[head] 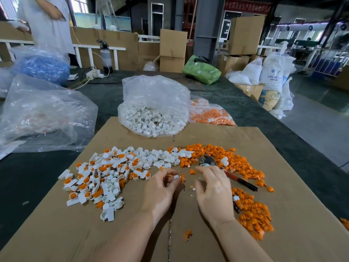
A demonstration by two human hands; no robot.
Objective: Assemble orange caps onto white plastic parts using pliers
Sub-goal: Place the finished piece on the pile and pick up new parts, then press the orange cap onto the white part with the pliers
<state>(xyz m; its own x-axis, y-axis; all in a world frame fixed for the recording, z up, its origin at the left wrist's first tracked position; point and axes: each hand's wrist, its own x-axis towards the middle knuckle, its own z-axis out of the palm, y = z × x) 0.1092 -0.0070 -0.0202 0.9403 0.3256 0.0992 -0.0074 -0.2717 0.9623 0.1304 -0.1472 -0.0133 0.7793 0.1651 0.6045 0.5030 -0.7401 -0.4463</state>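
My left hand [160, 188] hovers over a sheet of cardboard [283, 214] on a dark counter [34, 173], its fingers [171, 178] curled to pinch a small white part [176, 176] with an orange cap [182, 179] touching it. My right hand [213, 188] hangs just beside it, fingers loosely spread and holding nothing. The pliers [207, 161] lie on the cardboard just beyond my right hand, their red and black handles [243, 183] running out to the right. To my left is a heap of white parts with orange caps fitted [98, 178]. To my right, loose orange caps [245, 167] curve around in a band. Farther back sit a clear bag of white parts [153, 118] and, beside it on the right, a bag of orange caps [209, 115].
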